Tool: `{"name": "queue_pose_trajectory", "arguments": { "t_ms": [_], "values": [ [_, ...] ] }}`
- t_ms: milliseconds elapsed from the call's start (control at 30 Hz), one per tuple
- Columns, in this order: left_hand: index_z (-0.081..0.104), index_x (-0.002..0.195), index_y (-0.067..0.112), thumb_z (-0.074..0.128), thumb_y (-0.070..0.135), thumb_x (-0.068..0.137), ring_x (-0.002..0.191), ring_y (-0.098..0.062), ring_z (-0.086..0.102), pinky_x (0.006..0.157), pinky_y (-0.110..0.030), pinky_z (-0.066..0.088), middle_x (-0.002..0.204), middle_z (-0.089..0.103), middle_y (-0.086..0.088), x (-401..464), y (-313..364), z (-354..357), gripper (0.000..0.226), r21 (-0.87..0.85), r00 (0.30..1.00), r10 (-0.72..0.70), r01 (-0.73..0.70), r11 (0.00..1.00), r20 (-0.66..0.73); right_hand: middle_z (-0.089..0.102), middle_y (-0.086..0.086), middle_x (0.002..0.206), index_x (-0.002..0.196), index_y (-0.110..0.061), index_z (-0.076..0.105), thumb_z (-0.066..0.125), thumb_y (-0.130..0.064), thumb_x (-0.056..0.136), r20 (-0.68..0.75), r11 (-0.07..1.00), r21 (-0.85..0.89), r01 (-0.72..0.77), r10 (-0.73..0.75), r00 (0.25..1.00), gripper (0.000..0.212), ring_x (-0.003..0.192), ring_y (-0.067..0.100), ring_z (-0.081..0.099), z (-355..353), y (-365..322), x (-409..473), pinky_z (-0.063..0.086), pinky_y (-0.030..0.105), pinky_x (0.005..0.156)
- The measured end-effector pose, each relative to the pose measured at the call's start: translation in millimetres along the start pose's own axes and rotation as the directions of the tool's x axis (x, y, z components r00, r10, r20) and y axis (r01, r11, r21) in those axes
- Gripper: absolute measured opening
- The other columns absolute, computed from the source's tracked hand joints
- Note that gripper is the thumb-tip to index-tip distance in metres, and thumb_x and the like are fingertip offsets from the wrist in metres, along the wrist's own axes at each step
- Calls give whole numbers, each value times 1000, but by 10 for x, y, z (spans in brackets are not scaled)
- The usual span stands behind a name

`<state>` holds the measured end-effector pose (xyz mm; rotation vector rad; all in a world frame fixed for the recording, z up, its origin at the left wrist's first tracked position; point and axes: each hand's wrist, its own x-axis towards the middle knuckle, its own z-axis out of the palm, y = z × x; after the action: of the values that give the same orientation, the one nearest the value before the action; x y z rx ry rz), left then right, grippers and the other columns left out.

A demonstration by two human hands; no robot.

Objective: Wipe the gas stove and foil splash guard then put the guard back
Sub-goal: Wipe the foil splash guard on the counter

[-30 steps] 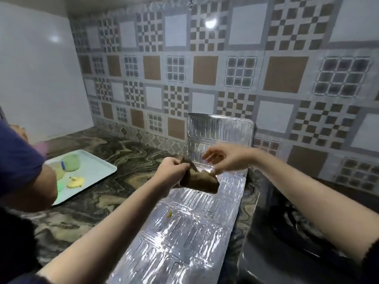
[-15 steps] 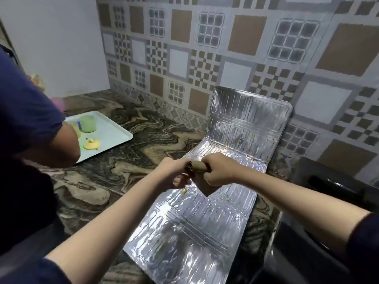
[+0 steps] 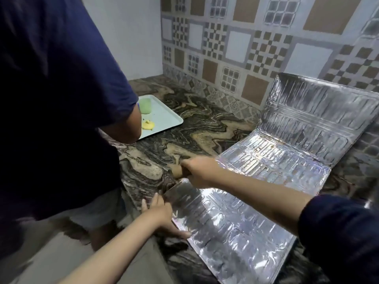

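The foil splash guard (image 3: pixel 256 193) lies unfolded on the marbled countertop (image 3: pixel 205 128), and its far panel leans up against the tiled wall. My right hand (image 3: pixel 198 171) is closed around a bunched brown cloth (image 3: pixel 180 173) at the guard's left edge. Closer to me, my left hand (image 3: pixel 162 210) grips the guard's near-left edge, which is slightly lifted. The gas stove is out of view.
Another person in a navy shirt (image 3: pixel 57 95) stands close on my left, against the counter. Behind their arm a pale tray (image 3: pixel 164 119) carries a green cup (image 3: pixel 145 106) and a yellow piece (image 3: pixel 148 125). The patterned tile wall (image 3: pixel 235 37) backs the counter.
My hands have come apart. The left one dropped to the guard's near-left edge and the right carried the cloth to the guard's left side. The view swung left, toward the other person.
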<state>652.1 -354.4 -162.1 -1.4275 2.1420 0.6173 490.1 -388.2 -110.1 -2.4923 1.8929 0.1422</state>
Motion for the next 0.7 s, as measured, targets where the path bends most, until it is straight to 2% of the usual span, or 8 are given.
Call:
{"name": "queue_pose_trajectory", "arguments": {
  "t_ms": [67,100,167,200,267,400,533,700],
  "values": [
    [-11,149,1,59,86,54,139,-28,-34,109,-60,-16,151,-35,-16,22,-71,151,145,-1,999,24,-23,1000,36,63,7,119,122,-17,52,62,-23,78,152,990,-72,117,-105,983,46,104,32,63,193,-127,-1,55,36,73],
    [-19,146,0,58,87,53,136,-27,-38,108,-60,-17,146,-43,-14,34,-89,230,149,-6,999,30,-30,1000,19,57,9,131,132,-17,46,62,-21,80,230,976,-130,176,-143,963,55,112,33,59,279,-174,-48,54,39,80],
    [-30,141,0,52,92,50,132,-25,-44,107,-60,-19,138,-52,-11,43,-104,345,153,-17,998,40,-41,999,-47,31,16,153,149,-9,23,58,-18,87,355,931,-245,269,-172,919,72,134,38,39,438,-252,-186,41,44,101],
    [-31,141,0,48,94,49,132,-25,-44,107,-60,-20,137,-53,-11,51,-101,378,153,-16,997,35,-36,999,-68,17,19,158,152,-5,12,55,-17,90,367,917,-284,281,-166,915,76,140,42,26,483,-286,-262,29,47,110],
    [-30,140,0,39,98,47,133,-25,-43,106,-59,-21,138,-52,-12,69,-85,401,152,-2,995,18,-18,1000,-98,5,21,159,152,-2,3,54,-17,92,352,909,-317,272,-153,923,80,143,46,14,535,-304,-340,16,50,117],
    [-30,141,1,38,99,46,135,-26,-40,105,-61,-22,142,-48,-12,69,-47,405,153,18,993,4,-2,1000,-119,9,25,158,151,1,7,55,-13,89,364,891,-329,313,-186,913,79,140,46,23,554,-290,-404,19,52,116],
    [-34,139,3,38,100,45,136,-26,-39,105,-61,-21,142,-49,-11,63,-42,384,153,18,996,-4,5,1000,-92,11,25,157,150,2,8,54,-8,89,388,866,-340,367,-226,893,77,138,44,28,515,-257,-628,25,46,112],
    [-35,140,5,41,98,47,135,-25,-41,107,-62,-21,141,-50,-8,74,-56,380,152,9,997,-13,13,1000,-73,19,28,154,149,2,14,53,-5,87,458,833,-309,459,-293,839,74,134,43,33,532,-184,-993,28,47,110]
  ]
}}
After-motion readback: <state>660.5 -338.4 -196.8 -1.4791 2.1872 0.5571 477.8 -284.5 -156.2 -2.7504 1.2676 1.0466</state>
